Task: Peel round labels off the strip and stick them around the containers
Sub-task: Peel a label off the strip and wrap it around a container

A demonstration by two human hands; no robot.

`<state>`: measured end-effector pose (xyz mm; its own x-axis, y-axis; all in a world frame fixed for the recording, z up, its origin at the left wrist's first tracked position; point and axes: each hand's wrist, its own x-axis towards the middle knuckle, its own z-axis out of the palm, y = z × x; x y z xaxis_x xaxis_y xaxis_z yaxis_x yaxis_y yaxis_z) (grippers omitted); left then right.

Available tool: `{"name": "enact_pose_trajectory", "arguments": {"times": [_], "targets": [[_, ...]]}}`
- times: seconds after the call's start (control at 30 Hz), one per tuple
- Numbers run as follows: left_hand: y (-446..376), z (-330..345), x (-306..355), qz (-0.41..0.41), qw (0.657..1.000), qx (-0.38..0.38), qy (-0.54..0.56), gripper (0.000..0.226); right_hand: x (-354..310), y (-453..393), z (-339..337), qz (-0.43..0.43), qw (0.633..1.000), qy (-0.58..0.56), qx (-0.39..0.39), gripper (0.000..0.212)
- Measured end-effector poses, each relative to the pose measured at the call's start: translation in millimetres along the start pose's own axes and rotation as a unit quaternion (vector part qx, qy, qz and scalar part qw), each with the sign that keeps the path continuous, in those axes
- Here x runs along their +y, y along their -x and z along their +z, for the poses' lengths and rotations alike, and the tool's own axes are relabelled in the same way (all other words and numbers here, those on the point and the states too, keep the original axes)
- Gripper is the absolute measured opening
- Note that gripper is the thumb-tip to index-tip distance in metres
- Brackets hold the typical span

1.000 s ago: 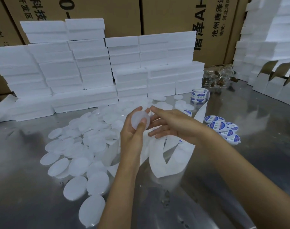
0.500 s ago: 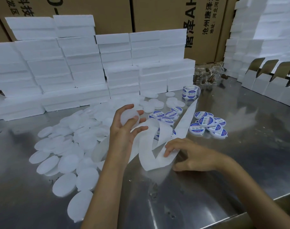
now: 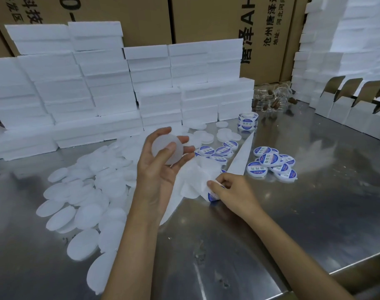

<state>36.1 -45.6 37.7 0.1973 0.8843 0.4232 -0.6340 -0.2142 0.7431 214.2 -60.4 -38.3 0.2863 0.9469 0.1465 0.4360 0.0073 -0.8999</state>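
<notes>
The left hand (image 3: 161, 167) holds a blank round container (image 3: 167, 149) raised, flat face toward the camera, fingers curled around its rim. The right hand (image 3: 232, 191) pinches a blue-edged label (image 3: 214, 194) on the strip (image 3: 241, 156), which runs away across the bench (image 3: 314, 213).

Bare containers (image 3: 80, 211) spread left on table (image 3: 314, 224); labelled containers (image 3: 271, 164) right; strip (image 3: 238, 159) between; label roll (image 3: 247, 121) beyond; stacked boxes (image 3: 98, 83) far left; cartons (image 3: 206, 18) behind.

Packing workshop: steel table (image 3: 314, 224), stacked white boxes (image 3: 102, 83), shipping cartons (image 3: 206, 18).
</notes>
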Motion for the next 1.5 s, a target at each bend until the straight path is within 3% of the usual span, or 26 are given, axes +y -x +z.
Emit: {"name": "enact_pose_trajectory", "arguments": {"times": [0.1, 0.17, 0.27, 0.43, 0.73, 0.97, 1.23, 1.33, 1.5], "targets": [[2, 1, -20, -0.055, 0.994, -0.027, -0.088, 0.028, 0, 3, 2, -0.007, 0.997, -0.077, -0.016, 0.024], [3, 0, -37, -0.095, 0.978, -0.015, -0.184, 0.031, -2, 6, 0, -0.008, 0.99, -0.137, -0.035, 0.022], [4, -3, -51, -0.15, 0.961, 0.022, -0.234, 0.036, -3, 11, -6, 0.008, 0.984, -0.164, -0.068, 0.02], [3, -12, -49, -0.165, 0.951, 0.022, -0.261, 0.051, -5, 17, -11, -0.019, 0.982, -0.161, -0.1, 0.023], [5, -12, -52, -0.183, 0.933, 0.012, -0.308, 0.049, -7, 20, -7, -0.132, 0.984, -0.115, -0.042, 0.034], [4, -12, -51, -0.212, 0.929, 0.014, -0.302, 0.051, 0, 19, -3, -0.143, 0.986, -0.079, -0.032, 0.041], [4, -11, -52, -0.234, 0.914, 0.008, -0.331, 0.046, -9, 24, -6, -0.193, 0.981, -0.015, 0.022, 0.032], [4, -9, -53, -0.253, 0.904, 0.001, -0.346, 0.042, -14, 26, -8, -0.204, 0.977, -0.022, 0.053, 0.03], [1, -3, -50, -0.283, 0.908, 0.053, -0.305, 0.033, -17, 26, -14, -0.205, 0.97, -0.1, 0.087, 0.028]]}}
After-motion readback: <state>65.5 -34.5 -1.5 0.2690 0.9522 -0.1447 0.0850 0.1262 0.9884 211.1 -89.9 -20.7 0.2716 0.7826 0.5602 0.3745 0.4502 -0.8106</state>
